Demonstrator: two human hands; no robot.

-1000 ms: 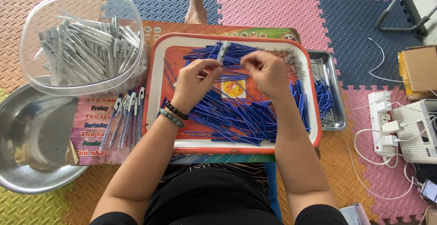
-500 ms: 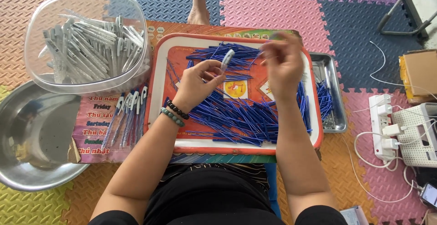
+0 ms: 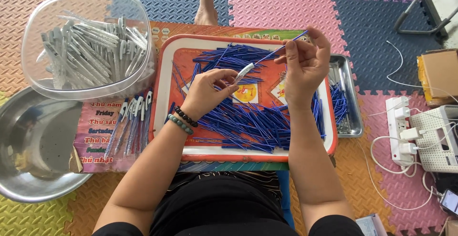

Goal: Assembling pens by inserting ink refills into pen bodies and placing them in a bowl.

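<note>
My left hand (image 3: pixel 209 91) holds a clear white pen barrel (image 3: pixel 244 71) over the red-rimmed tray (image 3: pixel 162 73). My right hand (image 3: pixel 305 62) pinches a thin blue refill (image 3: pixel 281 49), its lower end meeting the barrel's tip. Both hands hover above a heap of several blue refills (image 3: pixel 248 121) spread across the tray. Bead bracelets circle my left wrist.
A clear plastic tub (image 3: pixel 138 7) of white pen barrels stands at the upper left. Several assembled pens (image 3: pixel 131 121) lie left of the tray. A steel bowl (image 3: pixel 28 140) sits at far left, a small steel tray (image 3: pixel 346 97) with refills at right. A power strip (image 3: pixel 400 128) and cables lie further right.
My right hand has lifted away from the left hand to the upper right, drawing a blue refill up. The left hand has kept the barrel nearly still.
</note>
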